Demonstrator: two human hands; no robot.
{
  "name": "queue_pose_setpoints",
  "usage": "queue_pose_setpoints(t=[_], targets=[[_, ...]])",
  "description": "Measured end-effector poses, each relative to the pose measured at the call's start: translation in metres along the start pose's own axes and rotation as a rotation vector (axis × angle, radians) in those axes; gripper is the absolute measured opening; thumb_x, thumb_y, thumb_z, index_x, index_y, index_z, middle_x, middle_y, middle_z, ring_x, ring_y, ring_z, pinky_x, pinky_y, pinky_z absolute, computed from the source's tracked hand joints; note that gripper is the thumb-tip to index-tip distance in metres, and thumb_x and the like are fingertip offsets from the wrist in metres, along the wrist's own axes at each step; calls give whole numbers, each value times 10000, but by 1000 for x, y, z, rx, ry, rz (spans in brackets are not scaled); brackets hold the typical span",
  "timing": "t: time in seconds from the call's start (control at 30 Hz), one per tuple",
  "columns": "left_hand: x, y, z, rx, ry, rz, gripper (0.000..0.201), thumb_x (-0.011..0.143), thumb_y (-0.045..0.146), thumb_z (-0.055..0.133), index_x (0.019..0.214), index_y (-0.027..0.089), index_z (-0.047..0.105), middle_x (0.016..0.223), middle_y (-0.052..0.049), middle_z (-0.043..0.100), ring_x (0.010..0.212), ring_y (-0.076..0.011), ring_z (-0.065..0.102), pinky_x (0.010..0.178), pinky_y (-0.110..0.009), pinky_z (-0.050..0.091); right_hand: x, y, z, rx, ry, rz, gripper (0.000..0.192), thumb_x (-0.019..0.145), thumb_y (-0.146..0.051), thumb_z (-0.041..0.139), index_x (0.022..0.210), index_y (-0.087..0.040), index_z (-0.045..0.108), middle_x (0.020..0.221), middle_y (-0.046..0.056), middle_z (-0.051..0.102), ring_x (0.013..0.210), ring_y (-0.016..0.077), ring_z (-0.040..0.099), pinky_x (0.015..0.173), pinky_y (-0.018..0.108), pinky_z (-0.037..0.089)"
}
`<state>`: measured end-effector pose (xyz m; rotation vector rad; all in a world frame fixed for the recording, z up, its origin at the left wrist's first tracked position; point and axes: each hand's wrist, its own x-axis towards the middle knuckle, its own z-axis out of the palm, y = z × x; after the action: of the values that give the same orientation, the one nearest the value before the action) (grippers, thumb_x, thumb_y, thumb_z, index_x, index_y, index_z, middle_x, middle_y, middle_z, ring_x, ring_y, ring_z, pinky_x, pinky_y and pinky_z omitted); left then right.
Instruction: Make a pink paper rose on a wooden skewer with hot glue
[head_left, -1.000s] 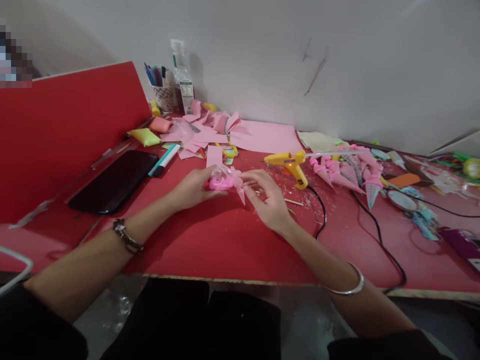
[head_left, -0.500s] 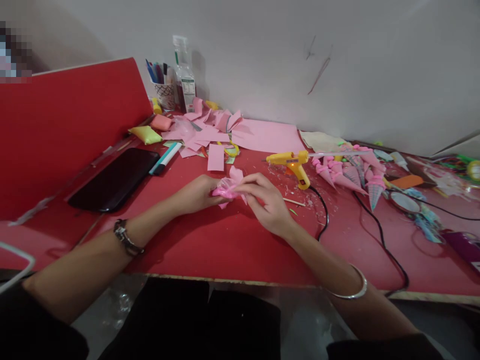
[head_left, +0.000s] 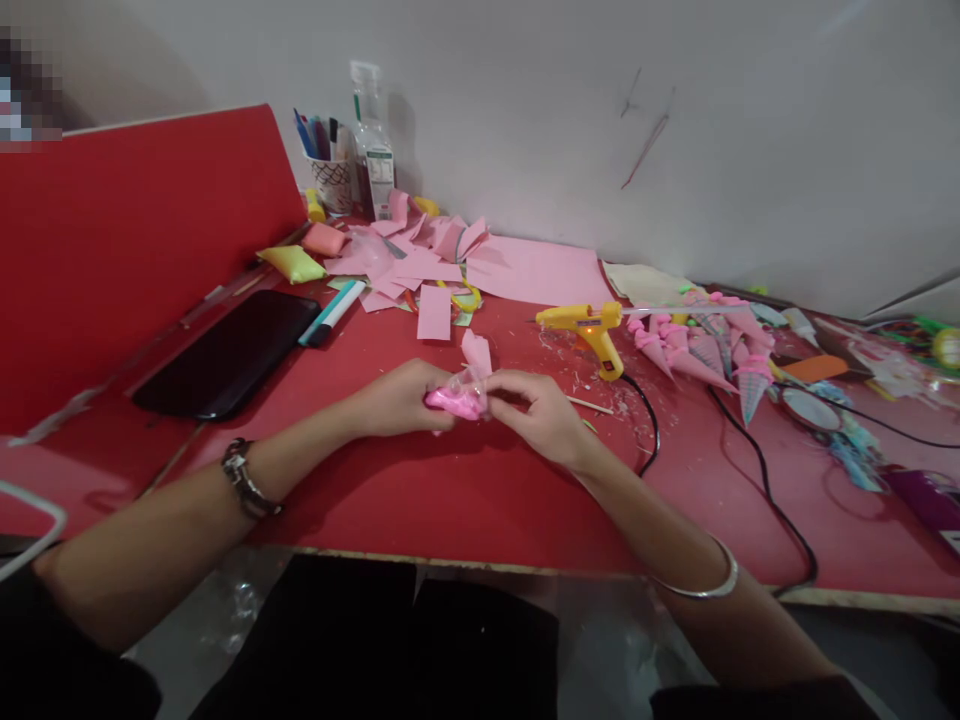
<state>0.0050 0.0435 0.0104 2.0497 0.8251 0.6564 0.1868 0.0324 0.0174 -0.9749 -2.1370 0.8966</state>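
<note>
My left hand [head_left: 397, 398] and my right hand [head_left: 541, 412] meet over the middle of the red table [head_left: 465, 490]. Between their fingers is a small clear plastic bag of pink clay [head_left: 457, 398], pinched from both sides. A pink paper piece [head_left: 477, 350] sticks up just behind the bag, near my right fingertips. A yellow glue gun [head_left: 589, 328] stands on the table a short way behind my right hand, with its black cord running back toward the table's front edge.
A black phone [head_left: 229, 352] lies at the left beside a marker [head_left: 330, 312]. Pink paper scraps [head_left: 420, 255] and a pink sheet [head_left: 536, 270] lie at the back, near a pen cup [head_left: 330, 175] and a bottle [head_left: 371, 150]. Several pink cones [head_left: 697, 345] lie at the right.
Both hands have drawn slightly toward me with the pink clay bag. My right fingers have closed onto the bag, where a second ago they were spread beside it.
</note>
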Motion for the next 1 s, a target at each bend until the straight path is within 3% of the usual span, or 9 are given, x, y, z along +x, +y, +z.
queue_pose_setpoints(t=[0.17, 0.4, 0.63, 0.87, 1.0], targets=[[0, 5, -1, -64, -58, -94, 133, 601, 141, 456, 472, 149, 484, 414, 51, 496, 402, -61, 437, 422, -163, 308, -1, 4, -2, 29, -61, -71, 167, 745, -168, 522, 881, -170, 619, 926, 48, 640, 845, 134, 574, 755, 269, 441], [-1, 6, 0, -92, -123, -125, 196, 667, 194, 447, 479, 149, 479, 359, 66, 444, 352, -46, 412, 399, -150, 299, 0, 4, -1, -148, -99, -196, 180, 773, -209, 528, 933, -175, 603, 865, 50, 605, 781, 130, 547, 717, 274, 442], [-1, 8, -1, -139, -232, -119, 209, 696, 217, 437, 507, 151, 498, 360, 68, 419, 343, -43, 388, 380, -149, 294, -1, -2, 0, -279, -114, -256, 103, 780, -177, 511, 846, -174, 589, 809, 41, 557, 750, 135, 511, 671, 258, 428], [2, 10, -4, -121, -259, -46, 194, 695, 236, 441, 551, 149, 539, 431, 49, 489, 395, -46, 423, 410, -151, 322, 0, -6, 1, -20, -156, -200, 112, 805, -180, 468, 723, -175, 546, 783, 22, 542, 769, 126, 506, 749, 287, 409], [3, 12, -9, -77, -155, -58, 183, 650, 208, 431, 498, 153, 517, 391, 57, 451, 378, -48, 403, 399, -155, 306, -1, -8, 1, 207, -63, -138, 142, 820, -238, 448, 719, -183, 532, 764, 9, 514, 743, 107, 499, 718, 264, 407]])
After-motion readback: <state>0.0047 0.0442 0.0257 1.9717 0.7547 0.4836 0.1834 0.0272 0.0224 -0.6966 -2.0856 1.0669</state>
